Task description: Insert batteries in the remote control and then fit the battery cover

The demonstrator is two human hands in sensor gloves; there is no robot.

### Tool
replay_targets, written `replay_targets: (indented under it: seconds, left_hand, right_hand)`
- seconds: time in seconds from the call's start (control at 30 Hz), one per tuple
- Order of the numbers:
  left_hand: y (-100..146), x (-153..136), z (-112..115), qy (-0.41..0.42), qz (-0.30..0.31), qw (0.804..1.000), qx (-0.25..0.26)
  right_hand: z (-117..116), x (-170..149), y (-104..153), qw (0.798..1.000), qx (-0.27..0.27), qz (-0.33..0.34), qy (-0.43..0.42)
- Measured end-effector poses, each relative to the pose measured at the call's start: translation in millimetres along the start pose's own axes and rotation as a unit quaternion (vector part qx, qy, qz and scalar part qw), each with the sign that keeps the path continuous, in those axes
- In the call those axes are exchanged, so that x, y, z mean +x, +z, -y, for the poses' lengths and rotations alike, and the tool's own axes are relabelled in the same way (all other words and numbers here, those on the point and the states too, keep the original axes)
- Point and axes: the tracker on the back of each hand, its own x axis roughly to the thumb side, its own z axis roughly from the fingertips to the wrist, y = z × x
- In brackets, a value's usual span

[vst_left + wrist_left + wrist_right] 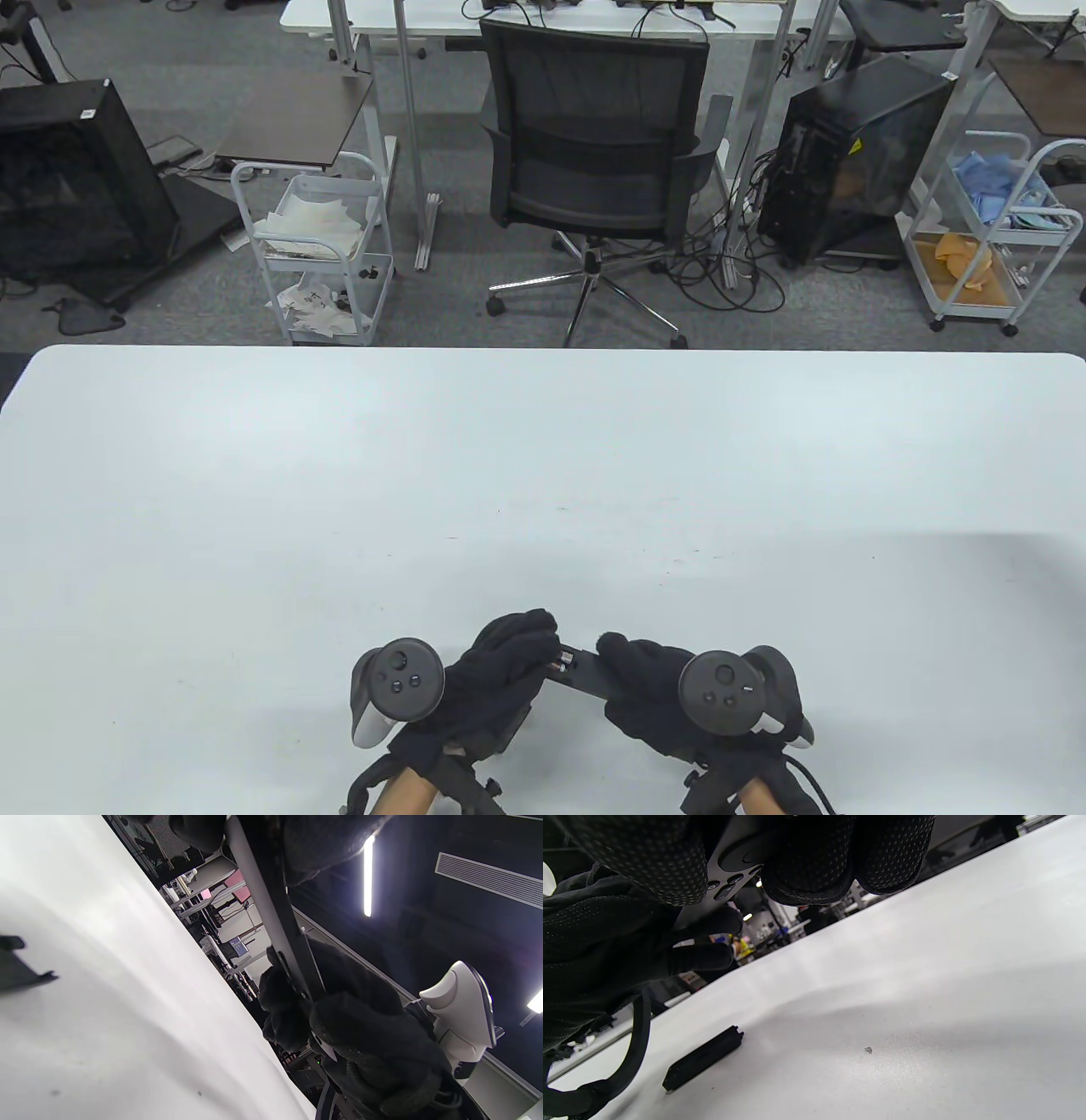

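The remote is held above the table between both hands, button face down. Its left end is gripped by the left hand, fingers curled over the open battery bay; its right end is gripped by the right hand, fingers wrapped beneath. The cover lies on the table below the hands, untouched.

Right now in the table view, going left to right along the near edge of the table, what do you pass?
Left tracker → left hand → remote control, held between the hands with its battery bay showing → right hand → right tracker.
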Motion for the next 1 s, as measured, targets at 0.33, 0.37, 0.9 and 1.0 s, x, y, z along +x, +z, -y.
replay_targets:
  seconds: [0.33,0.37,0.9,1.0]
  left_hand:
    - [19,-2,-20,-0.044,-0.078,0.984,0.152]
    - [20,-3,-20,-0.053,-0.102,0.981,0.153]
    - [15,-11,-6,0.115,-0.169,0.972,0.115]
    - [16,-12,-5,0.112,-0.16,0.975,0.107]
  right_hand:
    - [0,3,1,1.0,-0.012,0.008,-0.01]
    - [-1,4,1,1.0,-0.016,0.012,-0.014]
    - [-7,10,0,1.0,-0.011,0.019,-0.02]
    - [-6,9,1,0.999,-0.011,0.02,-0.027]
